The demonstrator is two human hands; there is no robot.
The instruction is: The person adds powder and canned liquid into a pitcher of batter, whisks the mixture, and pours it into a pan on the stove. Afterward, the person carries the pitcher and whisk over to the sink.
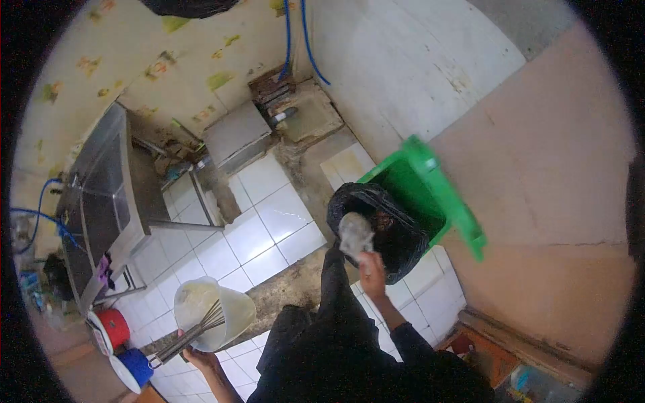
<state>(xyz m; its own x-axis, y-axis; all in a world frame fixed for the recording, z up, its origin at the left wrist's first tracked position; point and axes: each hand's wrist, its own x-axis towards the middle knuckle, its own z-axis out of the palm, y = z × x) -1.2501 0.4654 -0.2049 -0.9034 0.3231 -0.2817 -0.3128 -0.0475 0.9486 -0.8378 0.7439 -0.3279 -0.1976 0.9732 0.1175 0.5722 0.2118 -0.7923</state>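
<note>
My right hand (371, 274) is closed on a whitish, crumpled, blurred item (355, 234) that I cannot identify, held over the opening of a black bag (408, 245). The bag lines a green bin (388, 165), whose lid (449, 201) stands open on the right. At the lower left, my left hand (197, 356) holds a translucent whitish bucket (236, 312), tilted, by its underside, with the fingers partly hidden. A metal whisk (195, 332) rests in the bucket, its handle sticking out over the rim.
A metal sink (127, 195) stands at the left, with a red container (115, 326) and a blue container (138, 367) below it. A metal box (236, 133) sits by the back wall. White tiles (265, 220) cover the floor, crossed by a rough strip. Shelving is at the lower right.
</note>
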